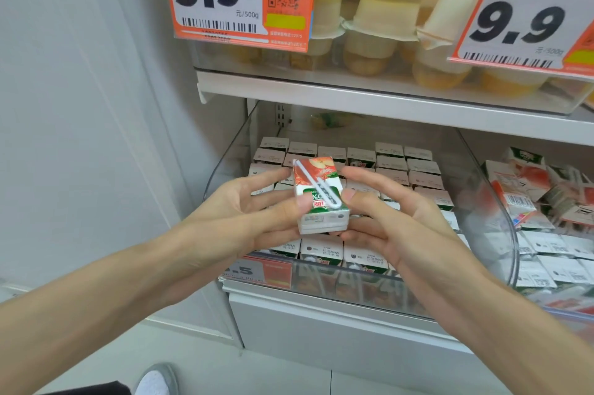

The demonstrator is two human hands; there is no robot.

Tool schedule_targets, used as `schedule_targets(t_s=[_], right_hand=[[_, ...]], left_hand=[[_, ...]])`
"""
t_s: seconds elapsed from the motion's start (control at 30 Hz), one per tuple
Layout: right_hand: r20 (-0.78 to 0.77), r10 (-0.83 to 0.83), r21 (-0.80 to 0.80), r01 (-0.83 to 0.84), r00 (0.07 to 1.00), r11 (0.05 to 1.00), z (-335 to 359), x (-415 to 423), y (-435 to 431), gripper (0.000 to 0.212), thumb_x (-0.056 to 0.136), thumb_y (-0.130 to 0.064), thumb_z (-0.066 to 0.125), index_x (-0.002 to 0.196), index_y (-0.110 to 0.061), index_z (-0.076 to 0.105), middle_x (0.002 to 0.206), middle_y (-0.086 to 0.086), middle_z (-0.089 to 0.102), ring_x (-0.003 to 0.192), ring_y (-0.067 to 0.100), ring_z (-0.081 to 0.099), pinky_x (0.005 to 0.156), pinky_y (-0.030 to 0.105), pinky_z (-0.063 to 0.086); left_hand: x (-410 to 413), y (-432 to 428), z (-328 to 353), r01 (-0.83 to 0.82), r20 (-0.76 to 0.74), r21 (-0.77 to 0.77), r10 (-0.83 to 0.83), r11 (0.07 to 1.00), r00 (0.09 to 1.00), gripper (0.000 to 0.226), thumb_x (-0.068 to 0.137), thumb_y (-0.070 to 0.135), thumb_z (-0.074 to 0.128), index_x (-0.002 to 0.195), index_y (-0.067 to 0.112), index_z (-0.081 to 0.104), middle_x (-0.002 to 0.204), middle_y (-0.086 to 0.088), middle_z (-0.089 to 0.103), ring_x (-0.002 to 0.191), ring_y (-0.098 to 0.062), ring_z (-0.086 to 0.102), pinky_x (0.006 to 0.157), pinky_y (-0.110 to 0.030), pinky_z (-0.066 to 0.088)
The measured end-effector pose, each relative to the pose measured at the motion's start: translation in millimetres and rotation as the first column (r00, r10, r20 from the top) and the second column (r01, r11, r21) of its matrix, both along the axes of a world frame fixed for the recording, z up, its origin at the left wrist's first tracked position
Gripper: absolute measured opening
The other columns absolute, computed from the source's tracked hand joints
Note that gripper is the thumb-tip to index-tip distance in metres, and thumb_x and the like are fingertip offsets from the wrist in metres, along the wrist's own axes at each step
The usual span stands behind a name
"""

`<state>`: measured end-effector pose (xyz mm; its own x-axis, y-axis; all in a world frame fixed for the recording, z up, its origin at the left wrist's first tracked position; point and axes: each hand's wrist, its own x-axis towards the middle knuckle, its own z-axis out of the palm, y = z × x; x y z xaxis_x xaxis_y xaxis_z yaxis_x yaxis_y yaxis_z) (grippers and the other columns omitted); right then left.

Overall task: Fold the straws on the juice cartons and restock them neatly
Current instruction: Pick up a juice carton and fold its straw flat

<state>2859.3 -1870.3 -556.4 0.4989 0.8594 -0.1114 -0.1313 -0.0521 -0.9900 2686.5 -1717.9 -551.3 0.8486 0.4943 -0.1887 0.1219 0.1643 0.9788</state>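
Observed: small red-green-white juice carton (323,218) held just before the clear plastic shelf bin (231,150). Left hand (244,205) and right hand (395,218) pinch its sides, thumbs on its face, fingers loosely spread. White straw (316,184) lies diagonally; advise pressing its bend flat against the carton.

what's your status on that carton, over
Left hand and right hand grip juice carton. Straw diagonal across its face. Stocked bin behind it, nothing blocking.

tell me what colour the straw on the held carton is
White; the straw lies diagonally across the red-and-green carton, clearest in the head view.
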Motion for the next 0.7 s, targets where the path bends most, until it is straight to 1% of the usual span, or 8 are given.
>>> schedule_targets(t_s=[0.1, 0.23, 0.33, 0.43, 0.5, 0.53, 0.63, 0.7], right_hand=[[0.053, 0.026, -0.052, -0.024, 0.998, 0.998, -2, -2, 0, 0.046, 0.092, -0.027, 0.078, 0.136, -0.032, 0.066, 0.114, 0.000, 0.082, 0.106, 0.022, 0.079, 0.104, 0.039, 0.056], [0.155, 0.082, -0.104, -0.066, 0.985, 0.992, -1, -5, 0, 0.033, 0.096, -0.017, 0.075, 0.125, -0.032, 0.077, 0.120, -0.013, 0.079, 0.106, 0.010, 0.078, 0.106, 0.036, 0.052], [0.182, 0.063, -0.097, -0.046, 0.981, 0.994, 0, -5, 3, 0.029, 0.093, -0.037, 0.078, 0.123, -0.041, 0.078, 0.123, -0.017, 0.077, 0.110, 0.008, 0.076, 0.108, 0.039, 0.052], [0.177, 0.053, -0.114, -0.033, 0.983, 0.993, 0, -5, 6, 0.025, 0.092, -0.049, 0.072, 0.116, -0.057, 0.076, 0.111, -0.016, 0.079, 0.095, 0.006, 0.075, 0.092, 0.032, 0.056], [0.067, 0.055, -0.108, -0.048, 0.996, 0.993, 4, -6, 8, 0.018, 0.099, -0.047, 0.067, 0.113, -0.047, 0.080, 0.095, 0.002, 0.081, 0.077, 0.018, 0.074, 0.069, 0.027, 0.056], [0.000, 0.063, -0.097, -0.063, 0.998, 0.993, 6, -6, 8, 0.025, 0.099, -0.050, 0.066, 0.113, -0.036, 0.081, 0.092, 0.010, 0.081, 0.072, 0.024, 0.075, 0.061, 0.026, 0.055], [-0.093, 0.085, -0.093, -0.093, 0.992, 0.991, 9, -7, 7, 0.051, 0.087, -0.066, 0.066, 0.117, -0.025, 0.076, 0.095, 0.023, 0.080, 0.078, 0.033, 0.080, 0.056, 0.026, 0.057], [-0.104, 0.103, -0.075, -0.111, 0.989, 0.991, 9, -6, 6, 0.048, 0.085, -0.068, 0.070, 0.110, -0.028, 0.079, 0.096, 0.023, 0.080, 0.081, 0.033, 0.081, 0.057, 0.025, 0.057]], left_hand=[[0, 0, -1, 0.000, 0.000, -0.013, 0.000, 1.000, 1.000, 0.061, 0.096, 0.033, 0.077, 0.151, 0.024, 0.053, 0.128, -0.006, 0.078, 0.117, -0.027, 0.076, 0.096, -0.035, 0.062], [0, 2, -3, -0.040, 0.027, 0.113, 0.037, 0.993, 0.999, 0.048, 0.095, 0.014, 0.076, 0.141, 0.026, 0.064, 0.130, -0.001, 0.077, 0.110, -0.031, 0.078, 0.093, -0.042, 0.064], [-2, 1, -3, -0.055, 0.035, 0.214, 0.048, 0.975, 0.998, 0.051, 0.093, 0.008, 0.078, 0.137, 0.030, 0.065, 0.133, 0.005, 0.074, 0.116, -0.021, 0.076, 0.099, -0.043, 0.061], [-3, 2, -2, -0.067, 0.076, 0.263, 0.049, 0.962, 0.996, 0.049, 0.092, 0.002, 0.079, 0.132, 0.028, 0.066, 0.134, 0.008, 0.073, 0.122, -0.016, 0.073, 0.105, -0.042, 0.053], [-4, 2, -2, -0.078, 0.097, 0.307, 0.051, 0.948, 0.994, 0.046, 0.089, 0.000, 0.081, 0.126, 0.025, 0.067, 0.133, 0.009, 0.074, 0.124, -0.015, 0.071, 0.107, -0.041, 0.053], [-4, 1, -2, -0.078, 0.101, 0.340, 0.046, 0.937, 0.994, 0.045, 0.088, -0.001, 0.082, 0.122, 0.024, 0.068, 0.132, 0.009, 0.074, 0.125, -0.015, 0.070, 0.106, -0.041, 0.054], [-3, -1, -3, -0.056, 0.114, 0.409, 0.010, 0.911, 0.993, 0.040, 0.084, -0.002, 0.084, 0.111, 0.024, 0.069, 0.129, 0.007, 0.074, 0.127, -0.013, 0.068, 0.100, -0.036, 0.060], [-2, -2, -4, -0.042, 0.134, 0.428, -0.017, 0.903, 0.991, 0.038, 0.085, 0.000, 0.084, 0.108, 0.027, 0.072, 0.127, 0.006, 0.074, 0.127, -0.012, 0.067, 0.096, -0.027, 0.060]])
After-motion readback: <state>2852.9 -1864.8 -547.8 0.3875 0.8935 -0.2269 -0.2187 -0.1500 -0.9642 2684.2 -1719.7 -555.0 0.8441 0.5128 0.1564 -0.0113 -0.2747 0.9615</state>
